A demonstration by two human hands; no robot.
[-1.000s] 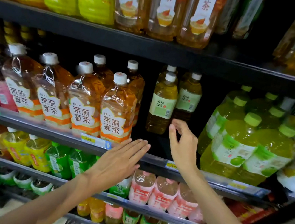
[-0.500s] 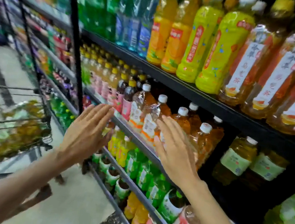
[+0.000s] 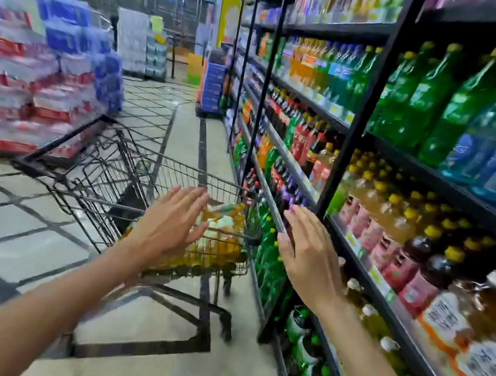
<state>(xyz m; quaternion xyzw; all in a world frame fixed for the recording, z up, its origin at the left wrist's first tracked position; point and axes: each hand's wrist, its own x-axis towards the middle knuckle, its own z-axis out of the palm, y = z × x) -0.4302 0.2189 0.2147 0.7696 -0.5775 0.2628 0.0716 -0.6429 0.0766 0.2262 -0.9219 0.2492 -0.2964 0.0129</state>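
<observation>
Left hand (image 3: 167,226), right hand (image 3: 311,255): flat-fingered, empty — beyond the left, black wire-mesh cart (image 3: 160,172) holding glossy yellow plastic bottles (image 3: 222,249).

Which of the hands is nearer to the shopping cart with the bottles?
Left. The left hand reaches over the cart and its bottles; the right hand is off to its right, at the shelf edge.

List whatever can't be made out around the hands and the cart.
Head view:
- Bottles in the shopping cart: the left hand covers part, so no count.
- Stacked packs, left: motion blur, print unreadable.
- Shelf price tags: too small, blurred.
- Orange-labelled bottles, right: cut by the frame edge.
</observation>
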